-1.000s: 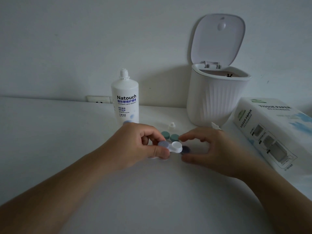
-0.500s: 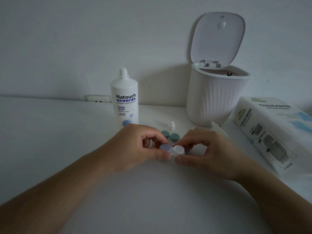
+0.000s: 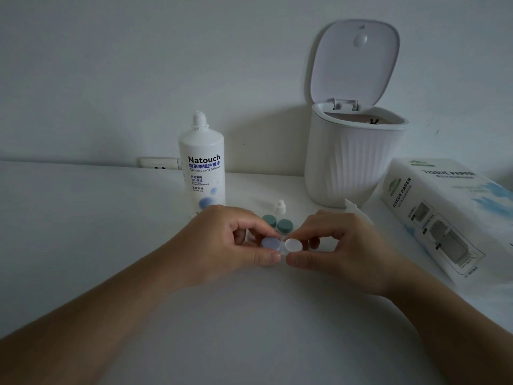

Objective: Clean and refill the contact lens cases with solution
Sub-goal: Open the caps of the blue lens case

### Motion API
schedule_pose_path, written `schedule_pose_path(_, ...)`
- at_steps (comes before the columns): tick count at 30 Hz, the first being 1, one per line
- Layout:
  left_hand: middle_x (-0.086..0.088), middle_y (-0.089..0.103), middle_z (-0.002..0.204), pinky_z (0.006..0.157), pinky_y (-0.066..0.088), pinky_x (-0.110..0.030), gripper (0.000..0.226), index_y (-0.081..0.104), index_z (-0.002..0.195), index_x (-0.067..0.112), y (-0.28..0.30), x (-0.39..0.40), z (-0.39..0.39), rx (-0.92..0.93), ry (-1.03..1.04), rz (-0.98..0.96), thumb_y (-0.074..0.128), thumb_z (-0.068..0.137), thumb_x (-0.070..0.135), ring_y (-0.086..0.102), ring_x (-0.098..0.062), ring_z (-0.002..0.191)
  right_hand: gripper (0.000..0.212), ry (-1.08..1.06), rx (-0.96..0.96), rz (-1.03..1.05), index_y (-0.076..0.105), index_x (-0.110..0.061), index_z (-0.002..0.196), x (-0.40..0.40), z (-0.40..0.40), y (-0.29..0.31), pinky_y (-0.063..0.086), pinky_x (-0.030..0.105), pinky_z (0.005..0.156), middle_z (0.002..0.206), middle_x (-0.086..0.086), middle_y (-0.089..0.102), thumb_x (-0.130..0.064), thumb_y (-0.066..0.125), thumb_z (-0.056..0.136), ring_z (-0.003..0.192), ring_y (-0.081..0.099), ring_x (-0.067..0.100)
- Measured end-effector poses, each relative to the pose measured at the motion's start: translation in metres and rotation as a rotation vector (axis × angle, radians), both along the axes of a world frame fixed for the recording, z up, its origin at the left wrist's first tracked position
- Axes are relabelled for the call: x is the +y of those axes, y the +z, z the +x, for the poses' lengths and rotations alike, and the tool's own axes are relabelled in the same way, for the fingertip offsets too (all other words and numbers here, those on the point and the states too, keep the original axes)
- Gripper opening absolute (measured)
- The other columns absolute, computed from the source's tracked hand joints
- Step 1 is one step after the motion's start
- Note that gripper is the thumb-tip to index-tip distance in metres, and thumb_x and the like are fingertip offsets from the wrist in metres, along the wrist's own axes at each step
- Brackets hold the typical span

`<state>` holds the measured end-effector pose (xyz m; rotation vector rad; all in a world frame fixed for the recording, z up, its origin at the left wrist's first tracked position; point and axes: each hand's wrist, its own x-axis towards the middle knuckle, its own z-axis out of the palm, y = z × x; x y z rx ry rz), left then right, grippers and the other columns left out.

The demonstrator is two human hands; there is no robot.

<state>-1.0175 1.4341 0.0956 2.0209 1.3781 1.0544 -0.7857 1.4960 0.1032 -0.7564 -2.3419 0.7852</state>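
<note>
A small contact lens case with a lilac cap on its left well and a white cap on its right well sits just above the white table. My left hand pinches the lilac end between thumb and fingers. My right hand grips the white cap with thumb and forefinger. Behind the hands lies a second lens case with two green caps. A white Natouch solution bottle stands uncapped at the back left, and its small white cap rests on the table near the green case.
A white ribbed desktop bin with its lid raised stands at the back right against the wall. A tissue paper pack lies along the right edge. A wall socket sits behind the bottle.
My right hand closed in from the right and took hold of the white cap on the case. The dark cap seen beside the case earlier is hidden now. My left hand stayed put.
</note>
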Motion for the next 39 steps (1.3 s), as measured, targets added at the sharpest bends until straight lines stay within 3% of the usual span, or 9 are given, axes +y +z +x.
schedule_pose_path(4,0.029,0.056,0.060,0.053,0.034,-0.003,0.014,0.079,0.094,0.023,0.001,-0.001,0.005,0.016,-0.006,0.036,0.084,0.081,0.023,0.047,0.004,0.051,0.036,-0.007,0.006,0.008,0.080,-0.027,0.090,0.000,0.001,0.000,0.049,0.028,0.071,0.077,-0.004,0.067,-0.056,0.072,0.070,0.080,0.061,0.015)
schedule_pose_path(9,0.032,0.058,0.065,0.053,0.035,-0.003,0.011,0.076,0.093,0.026,0.001,-0.002,0.006,0.052,0.010,0.068,0.082,0.084,0.022,0.050,0.004,0.053,0.036,-0.036,0.032,0.041,0.079,-0.027,0.085,0.001,-0.001,-0.002,0.048,0.028,0.070,0.074,-0.008,0.066,-0.059,0.071,0.069,0.077,0.061,0.014)
schedule_pose_path(13,0.039,0.055,0.066,0.053,0.034,0.000,0.023,0.069,0.090,0.036,0.002,-0.005,0.009,0.091,0.027,0.105,0.083,0.083,0.018,0.051,0.010,0.054,0.030,-0.041,0.054,0.046,0.078,-0.027,0.082,0.001,-0.002,-0.005,0.048,0.025,0.068,0.074,-0.008,0.065,-0.054,0.076,0.072,0.073,0.061,0.013)
schedule_pose_path(16,0.040,0.054,0.066,0.056,0.034,0.001,0.018,0.071,0.090,0.030,0.000,-0.006,0.012,0.125,0.083,0.134,0.082,0.083,0.017,0.051,0.013,0.057,0.026,-0.049,0.085,0.040,0.076,-0.028,0.081,0.001,-0.003,-0.006,0.048,0.028,0.068,0.074,-0.006,0.065,-0.052,0.075,0.072,0.072,0.061,0.014)
schedule_pose_path(19,0.035,0.056,0.073,0.060,0.036,-0.002,0.013,0.074,0.092,0.023,-0.002,-0.006,0.017,0.148,0.148,0.162,0.081,0.084,0.017,0.053,0.013,0.062,0.026,-0.059,0.098,0.061,0.074,-0.031,0.079,0.001,-0.005,-0.006,0.047,0.025,0.066,0.074,-0.006,0.064,-0.055,0.073,0.071,0.071,0.061,0.014)
schedule_pose_path(26,0.017,0.061,0.074,0.059,0.036,-0.005,0.009,0.072,0.088,0.028,-0.003,-0.010,0.023,0.186,0.231,0.192,0.079,0.085,0.024,0.052,0.012,0.061,0.033,-0.079,0.099,0.092,0.076,-0.025,0.078,0.001,-0.006,-0.006,0.042,0.012,0.062,0.074,-0.008,0.064,-0.057,0.073,0.071,0.071,0.061,0.011)
schedule_pose_path(30,0.018,0.062,0.072,0.058,0.036,-0.006,0.005,0.073,0.088,0.028,-0.003,-0.010,0.023,0.162,0.249,0.169,0.077,0.086,0.027,0.053,0.010,0.060,0.033,-0.090,0.090,0.080,0.076,-0.029,0.078,0.000,-0.006,-0.006,0.045,0.022,0.063,0.075,-0.008,0.064,-0.061,0.071,0.070,0.073,0.062,0.012)
schedule_pose_path(34,0.033,0.057,0.060,0.050,0.033,-0.003,0.007,0.073,0.090,0.026,-0.001,-0.010,0.022,0.097,0.193,0.142,0.079,0.087,0.024,0.049,0.009,0.048,0.036,-0.081,0.095,0.037,0.078,-0.024,0.080,0.001,-0.004,-0.004,0.046,0.028,0.068,0.074,-0.006,0.064,-0.058,0.074,0.070,0.073,0.061,0.014)
schedule_pose_path(39,0.017,0.042,0.046,0.045,0.029,-0.010,0.026,0.072,0.092,0.038,0.006,-0.010,0.007,0.008,0.080,-0.048,0.081,0.071,0.049,0.036,-0.004,0.045,0.024,-0.023,0.039,0.002,0.078,-0.033,0.084,0.001,0.002,0.002,0.049,0.030,0.072,0.076,-0.008,0.065,-0.054,0.075,0.072,0.076,0.062,0.016)
